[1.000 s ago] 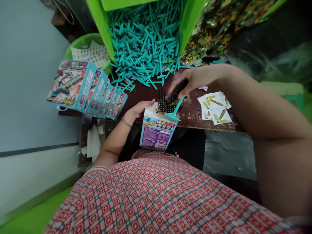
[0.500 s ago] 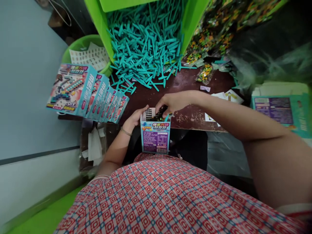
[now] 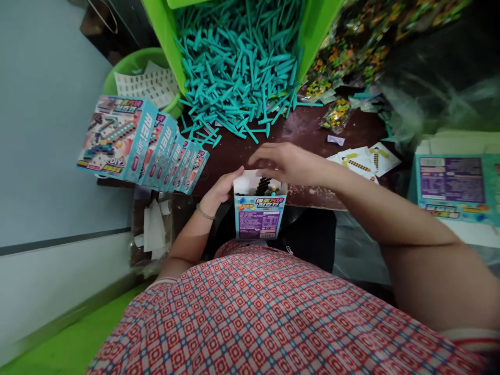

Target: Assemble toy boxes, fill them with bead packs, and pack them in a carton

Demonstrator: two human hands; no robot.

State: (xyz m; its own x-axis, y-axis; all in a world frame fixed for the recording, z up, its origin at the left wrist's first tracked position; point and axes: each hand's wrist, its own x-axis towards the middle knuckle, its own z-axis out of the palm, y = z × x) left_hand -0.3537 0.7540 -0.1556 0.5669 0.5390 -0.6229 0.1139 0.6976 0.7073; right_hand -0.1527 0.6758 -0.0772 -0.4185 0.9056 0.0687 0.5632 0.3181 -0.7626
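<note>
— So where does the packing stand?

— At the filling step, I'd judge. The left hand (image 3: 222,188) is clamped on the side of the open box (image 3: 259,209), holding it upright at the near edge of the table (image 3: 297,130), against the person's lap. The right hand (image 3: 287,162) hovers flat over the mouth, fingers spread and gripping nothing that I can see — black grid pieces (image 3: 264,184) poke up inside.

— And the next move?

— Probably pressing the contents down below the rim and folding the flaps shut; the left must hold the box steady while the right works.

— What's around it?

— A dark, worn table. Behind the box a heap of teal sticks (image 3: 238,67) spills from a green bin (image 3: 164,47). Finished boxes (image 3: 144,143) stand in a row at the left, printed cards (image 3: 363,159) lie at the right, flat cartons (image 3: 453,182) beyond them. Pale wall, green floor at the left.
</note>
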